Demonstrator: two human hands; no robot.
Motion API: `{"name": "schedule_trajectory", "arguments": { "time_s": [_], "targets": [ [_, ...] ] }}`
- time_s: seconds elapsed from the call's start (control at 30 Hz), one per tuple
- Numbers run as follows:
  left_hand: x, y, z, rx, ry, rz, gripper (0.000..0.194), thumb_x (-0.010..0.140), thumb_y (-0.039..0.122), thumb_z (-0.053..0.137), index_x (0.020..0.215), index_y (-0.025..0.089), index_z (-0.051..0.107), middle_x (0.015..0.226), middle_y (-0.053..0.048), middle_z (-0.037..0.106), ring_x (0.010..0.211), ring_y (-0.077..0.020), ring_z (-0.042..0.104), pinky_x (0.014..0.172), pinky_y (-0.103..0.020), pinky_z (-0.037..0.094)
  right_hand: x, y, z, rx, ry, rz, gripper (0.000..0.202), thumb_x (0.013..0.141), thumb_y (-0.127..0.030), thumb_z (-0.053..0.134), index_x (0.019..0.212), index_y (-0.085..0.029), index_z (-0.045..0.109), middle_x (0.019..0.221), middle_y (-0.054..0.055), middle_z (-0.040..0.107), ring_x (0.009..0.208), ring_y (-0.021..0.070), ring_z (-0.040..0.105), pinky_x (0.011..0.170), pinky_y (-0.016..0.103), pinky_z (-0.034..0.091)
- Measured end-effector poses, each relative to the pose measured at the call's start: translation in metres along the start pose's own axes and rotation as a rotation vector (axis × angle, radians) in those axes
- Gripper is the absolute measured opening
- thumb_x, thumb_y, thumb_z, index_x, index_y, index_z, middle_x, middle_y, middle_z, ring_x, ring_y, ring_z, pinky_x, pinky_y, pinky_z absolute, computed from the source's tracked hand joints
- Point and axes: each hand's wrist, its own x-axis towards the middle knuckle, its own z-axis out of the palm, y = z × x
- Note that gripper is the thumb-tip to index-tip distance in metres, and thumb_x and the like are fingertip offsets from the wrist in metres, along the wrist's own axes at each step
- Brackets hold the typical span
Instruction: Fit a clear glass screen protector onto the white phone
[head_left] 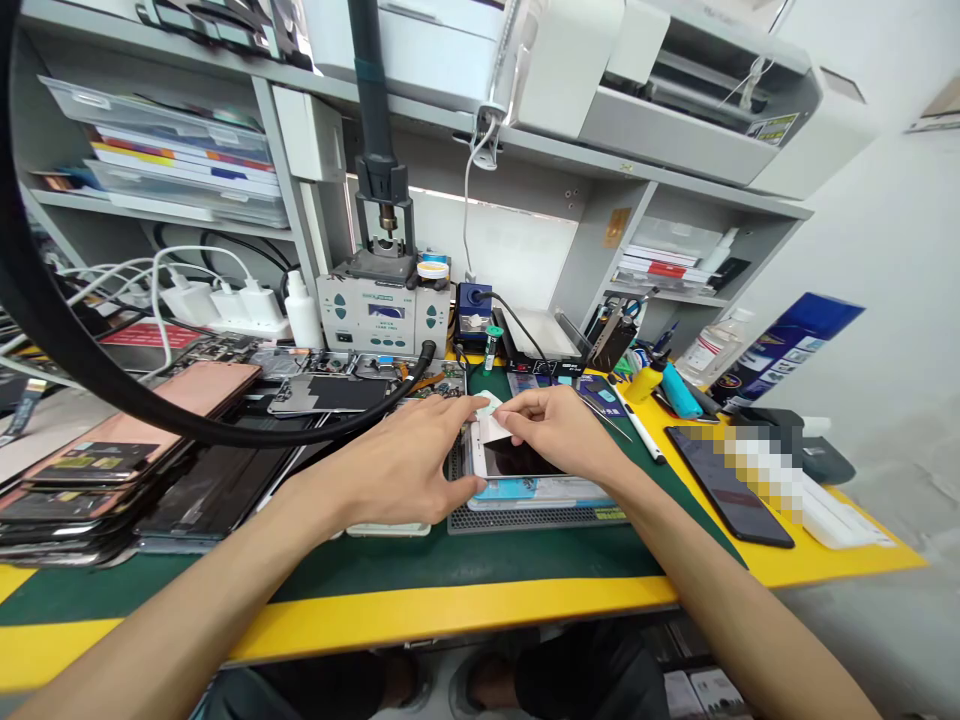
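Observation:
A white-framed phone with a dark screen [517, 460] lies on a light blue and white item [517, 490] over a dark perforated pad [480, 520]. My left hand [412, 455] rests at the phone's left end, fingers apart, with the thumb at the near edge and the fingertips by a small white piece [491, 420]. Thumb and index finger of my right hand [559, 425] pinch that white piece above the phone's left part. My right palm hides the phone's right end.
Stacked phones and panels [142, 440] fill the left. A hot-air station [386, 310] stands behind, its black hose [247, 432] arching across the left. Tweezers [604, 415], a white pen [637, 425] and a black phone [727, 485] lie right.

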Motion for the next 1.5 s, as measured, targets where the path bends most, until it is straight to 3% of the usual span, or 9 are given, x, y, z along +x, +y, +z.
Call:
{"name": "schedule_trajectory", "arguments": {
  "time_s": [0.6, 1.0, 1.23, 1.5],
  "targets": [
    [0.0, -0.004, 0.005, -0.012, 0.03, 0.012, 0.074, 0.088, 0.049, 0.059, 0.151, 0.017, 0.039, 0.149, -0.016, 0.053, 0.138, -0.0353, 0.049, 0.112, -0.047, 0.04, -0.005, 0.007, -0.024, -0.123, -0.046, 0.026, 0.028, 0.086, -0.042, 0.063, 0.087, -0.017, 0.076, 0.062, 0.001, 0.063, 0.054, 0.0137, 0.05, 0.051, 0.026, 0.032],
    [-0.001, -0.005, 0.005, -0.007, 0.023, 0.008, 0.075, 0.088, 0.051, 0.058, 0.153, 0.017, 0.037, 0.149, -0.015, 0.054, 0.138, -0.0351, 0.049, 0.112, -0.047, 0.04, -0.008, 0.021, -0.052, -0.141, -0.118, 0.06, 0.027, 0.086, -0.041, 0.064, 0.089, -0.016, 0.075, 0.072, 0.004, 0.07, 0.067, 0.0175, 0.061, 0.058, 0.026, 0.04],
    [0.0, -0.001, 0.002, 0.015, 0.004, -0.011, 0.077, 0.088, 0.05, 0.057, 0.153, 0.014, 0.036, 0.147, -0.016, 0.054, 0.137, -0.0357, 0.049, 0.111, -0.047, 0.041, -0.011, 0.026, -0.07, -0.198, -0.13, 0.1, 0.029, 0.084, -0.043, 0.066, 0.091, -0.017, 0.076, 0.066, 0.002, 0.065, 0.059, 0.0143, 0.052, 0.054, 0.026, 0.035],
    [-0.001, -0.003, 0.003, -0.001, 0.006, 0.002, 0.078, 0.089, 0.052, 0.057, 0.154, 0.016, 0.034, 0.149, -0.015, 0.053, 0.137, -0.0346, 0.049, 0.111, -0.046, 0.042, -0.016, 0.024, -0.085, -0.19, -0.134, 0.174, 0.029, 0.08, -0.046, 0.069, 0.085, -0.018, 0.074, 0.07, 0.002, 0.064, 0.063, 0.0153, 0.052, 0.057, 0.027, 0.038]
  ]
}}
